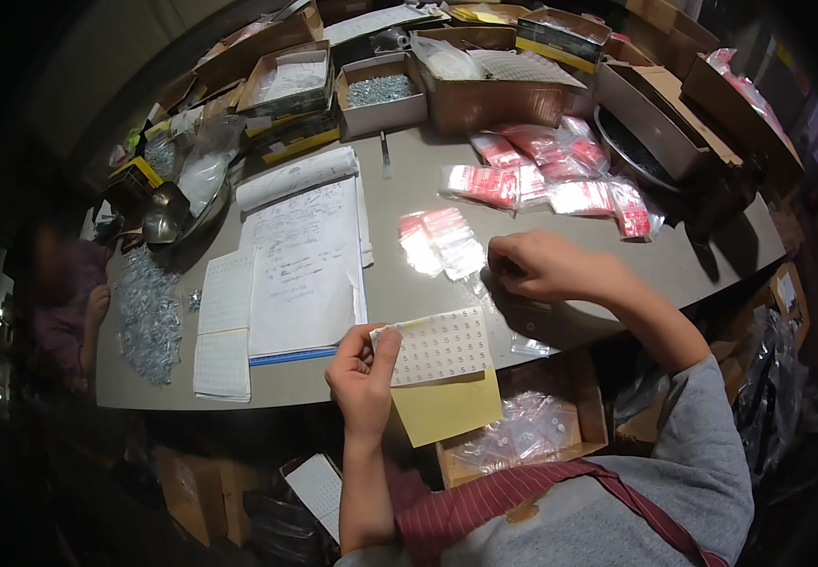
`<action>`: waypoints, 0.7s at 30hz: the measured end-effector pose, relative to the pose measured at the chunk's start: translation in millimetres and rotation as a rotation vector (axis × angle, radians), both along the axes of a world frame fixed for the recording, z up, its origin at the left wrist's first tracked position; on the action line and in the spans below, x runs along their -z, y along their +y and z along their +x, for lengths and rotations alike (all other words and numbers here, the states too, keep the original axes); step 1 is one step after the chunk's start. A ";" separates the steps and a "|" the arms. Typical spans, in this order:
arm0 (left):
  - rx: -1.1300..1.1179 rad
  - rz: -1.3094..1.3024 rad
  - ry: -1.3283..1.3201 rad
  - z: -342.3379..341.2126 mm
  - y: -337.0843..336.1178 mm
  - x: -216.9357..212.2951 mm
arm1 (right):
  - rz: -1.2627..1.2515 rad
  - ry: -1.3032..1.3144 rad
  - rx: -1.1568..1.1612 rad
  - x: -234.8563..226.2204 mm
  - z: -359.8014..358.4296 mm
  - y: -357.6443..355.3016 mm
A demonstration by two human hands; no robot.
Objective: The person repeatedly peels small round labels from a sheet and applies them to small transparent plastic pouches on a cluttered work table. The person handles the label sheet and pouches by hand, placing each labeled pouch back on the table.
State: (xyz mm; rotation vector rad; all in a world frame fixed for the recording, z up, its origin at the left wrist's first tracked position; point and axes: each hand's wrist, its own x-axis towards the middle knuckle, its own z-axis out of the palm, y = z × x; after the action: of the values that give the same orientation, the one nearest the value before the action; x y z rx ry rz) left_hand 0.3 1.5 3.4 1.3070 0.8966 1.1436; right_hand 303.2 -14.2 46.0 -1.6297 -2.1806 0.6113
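Observation:
My left hand (364, 383) pinches a sheet of small printed round-cornered labels (442, 350) by its left edge, thumb on top. The sheet's yellow backing paper (451, 406) hangs folded below it, past the table's front edge. To the right, my right hand (539, 267) is closed just above the tabletop, fingers curled together; what they hold, if anything, is hidden. Beside its fingertips lies a spread stack of small clear bags with red marks (447, 241). A small clear bag (530, 347) rests at the table's front edge, below my right hand.
An open cardboard box (598, 406) of clear bags stands below the front edge. Bundled red-marked bags (560, 170) lie at back right. A notebook (300, 255), label sheets (223, 326) and a metal-parts pile (147, 317) occupy the left. Another person's hand (97, 304) shows far left.

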 end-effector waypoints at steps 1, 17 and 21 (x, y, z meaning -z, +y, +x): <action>0.007 0.003 -0.003 -0.2 0.3 2.0 | 0.051 -0.055 0.007 6.5 -2.1 -0.6; 0.085 0.003 -0.030 -2.0 -0.7 0.6 | -0.297 -0.103 -0.232 -30.5 -8.4 -40.9; 0.074 0.048 0.075 -1.5 -1.1 3.9 | 0.014 0.102 -0.041 -21.7 -25.6 -38.7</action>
State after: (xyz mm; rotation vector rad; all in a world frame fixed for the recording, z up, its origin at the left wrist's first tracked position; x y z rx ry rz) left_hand -1.2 0.4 -0.4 1.4189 0.8727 1.0696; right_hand 277.6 -53.0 67.8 -1.5153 -2.1448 0.6742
